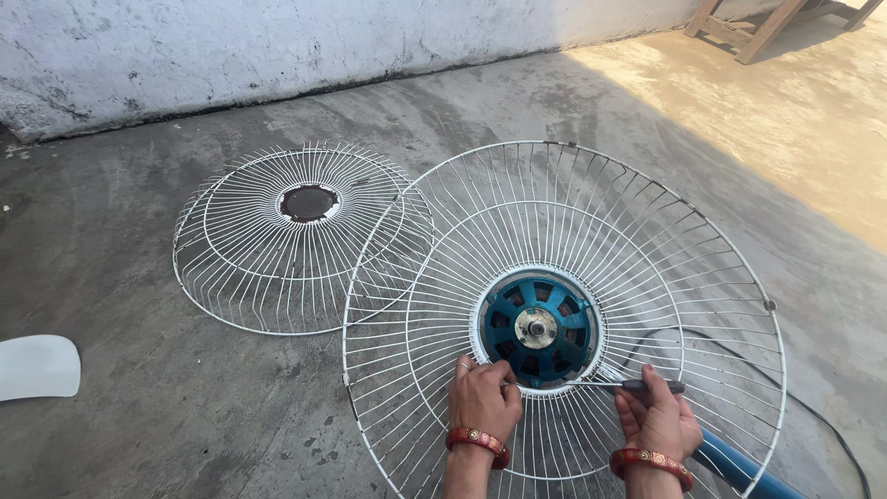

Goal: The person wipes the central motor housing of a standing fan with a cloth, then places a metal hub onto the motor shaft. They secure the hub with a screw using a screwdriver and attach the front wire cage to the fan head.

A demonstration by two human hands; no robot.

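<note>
The floor (185,407) is running out of view on every side, so none of its edges are showing except where it is meeting the white wall (277,46) at the far side. The rear guard (730,249) is lying on the floor near the person, its near rim being cut off by the bottom of the view. The front guard (231,277) is lying just beyond it toward the wall, and the rear guard's rim is overlapping its right part. A blue pole (739,467) and a black cord (832,430) are trailing off at the near right, only partly showing. A wooden frame (748,28) is standing cut off at the far right. A white blade (37,367) is lying at the left, half out of view.

The blue motor (539,328) is sitting in the middle of the rear guard, its body below the wires being hidden. The right hand (658,420) is closing its grip round the dark handle of a screwdriver (637,385), whose thin shaft is reaching left to the motor's lower rim. The tip is too small to make out. The left hand (482,402) is resting on the guard wires just beside the motor, fingers curled together near the shaft; whether they are pinching it is impossible to tell.
</note>
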